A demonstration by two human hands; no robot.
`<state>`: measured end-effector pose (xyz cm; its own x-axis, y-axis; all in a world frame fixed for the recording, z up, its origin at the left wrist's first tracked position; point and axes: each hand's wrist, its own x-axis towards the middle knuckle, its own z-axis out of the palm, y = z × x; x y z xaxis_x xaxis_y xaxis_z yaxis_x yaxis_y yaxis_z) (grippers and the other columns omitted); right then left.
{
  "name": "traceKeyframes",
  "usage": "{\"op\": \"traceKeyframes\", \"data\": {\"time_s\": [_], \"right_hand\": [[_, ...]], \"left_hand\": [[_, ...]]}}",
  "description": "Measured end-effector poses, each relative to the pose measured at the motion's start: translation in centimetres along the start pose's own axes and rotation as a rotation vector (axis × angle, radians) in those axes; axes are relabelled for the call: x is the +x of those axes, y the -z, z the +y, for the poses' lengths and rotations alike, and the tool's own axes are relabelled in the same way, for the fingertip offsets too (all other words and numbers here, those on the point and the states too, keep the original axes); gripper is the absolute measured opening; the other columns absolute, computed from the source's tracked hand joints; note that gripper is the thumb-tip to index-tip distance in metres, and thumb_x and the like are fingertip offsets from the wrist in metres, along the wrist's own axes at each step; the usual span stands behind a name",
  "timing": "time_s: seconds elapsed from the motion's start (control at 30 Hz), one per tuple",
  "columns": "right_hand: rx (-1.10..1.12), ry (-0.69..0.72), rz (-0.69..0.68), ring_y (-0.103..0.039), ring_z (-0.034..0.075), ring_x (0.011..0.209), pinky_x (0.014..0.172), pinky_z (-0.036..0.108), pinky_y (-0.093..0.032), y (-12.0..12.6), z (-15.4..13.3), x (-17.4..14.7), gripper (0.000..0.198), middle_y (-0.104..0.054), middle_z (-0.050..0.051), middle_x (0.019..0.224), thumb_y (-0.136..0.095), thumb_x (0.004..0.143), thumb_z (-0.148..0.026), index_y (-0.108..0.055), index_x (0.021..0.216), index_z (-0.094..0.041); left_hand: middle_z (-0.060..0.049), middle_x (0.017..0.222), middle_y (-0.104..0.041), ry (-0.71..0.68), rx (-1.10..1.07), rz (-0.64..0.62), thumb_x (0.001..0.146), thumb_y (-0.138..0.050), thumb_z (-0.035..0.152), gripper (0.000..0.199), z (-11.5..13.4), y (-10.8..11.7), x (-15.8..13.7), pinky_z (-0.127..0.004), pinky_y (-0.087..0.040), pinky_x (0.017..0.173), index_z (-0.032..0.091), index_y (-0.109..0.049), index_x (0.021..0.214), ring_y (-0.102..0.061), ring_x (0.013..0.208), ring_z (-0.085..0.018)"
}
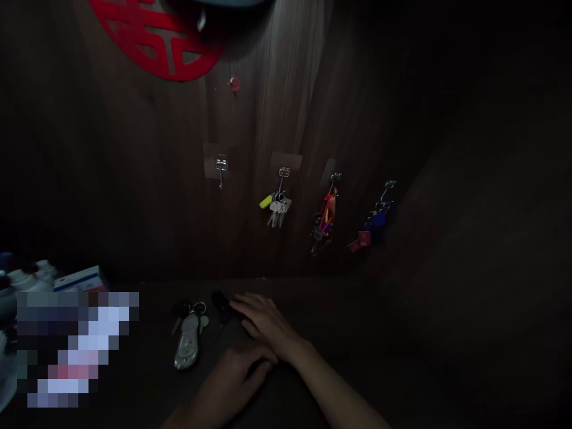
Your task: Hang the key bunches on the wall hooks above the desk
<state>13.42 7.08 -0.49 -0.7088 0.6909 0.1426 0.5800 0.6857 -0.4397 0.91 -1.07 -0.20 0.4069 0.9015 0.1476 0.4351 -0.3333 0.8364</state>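
My right hand (267,326) lies low over the dark surface, its fingers stretched forward. Their tips touch or nearly touch a small black object (220,302), too dark to name. Closer to me is my left hand (239,378), with thumb and bent forefinger apart and nothing visible between them; its other fingers are hidden. Its fingertips come close to my right wrist. To the left, a silver, rounded key fob (187,341) lies with a metal ring and several keys (179,314).
Hooks on the dark wood panel hold a key bunch with a yellow tag (277,208), a red strap bundle (325,217) and a blue-and-red bundle (373,227). One hook (221,167) hangs bare. White bottles (27,279) and a box (80,279) stand left. Above is a red cutout (179,71).
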Motion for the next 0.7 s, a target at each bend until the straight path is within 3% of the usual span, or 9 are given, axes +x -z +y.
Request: {"op": "traceKeyframes", "data": {"time_s": [0.2,0.5,0.7], "right_hand": [[-0.013,0.048,0.004,-0.038,0.021,0.13,0.104,0.041,-0.032,0.1,0.2,-0.3,0.042,-0.051,-0.001,0.136,-0.049,0.089,-0.016,-0.051,0.127,-0.033],[0.213,0.099,0.149,-0.056,0.02,0.11,0.095,0.04,-0.042,0.5,3.0,-2.0,0.024,-0.07,0.001,0.104,-0.055,0.085,-0.015,-0.07,0.099,-0.029],[0.547,-0.029,0.224,-0.062,0.018,0.089,0.082,0.034,-0.048,0.8,2.9,-1.9,0.009,-0.069,0.003,0.084,-0.063,0.08,-0.022,-0.072,0.079,-0.024]], "left_hand": [[0.001,0.093,-0.074,-0.03,0.09,-0.026,0.081,-0.052,0.014,0.023,0.4,0.5,-0.2,-0.021,-0.048,0.08,0.026,-0.069,0.091,-0.066,0.088,-0.015],[0.0,0.09,-0.072,-0.01,0.187,0.23,0.087,-0.049,0.022,0.019,-1.0,2.2,-0.3,-0.026,-0.049,0.081,0.026,-0.067,0.09,-0.066,0.086,-0.018],[-0.003,0.101,-0.068,0.053,0.174,0.339,0.086,-0.048,0.021,0.022,-2.4,2.7,-0.1,-0.033,-0.05,0.086,0.026,-0.062,0.103,-0.063,0.096,-0.02]]}}
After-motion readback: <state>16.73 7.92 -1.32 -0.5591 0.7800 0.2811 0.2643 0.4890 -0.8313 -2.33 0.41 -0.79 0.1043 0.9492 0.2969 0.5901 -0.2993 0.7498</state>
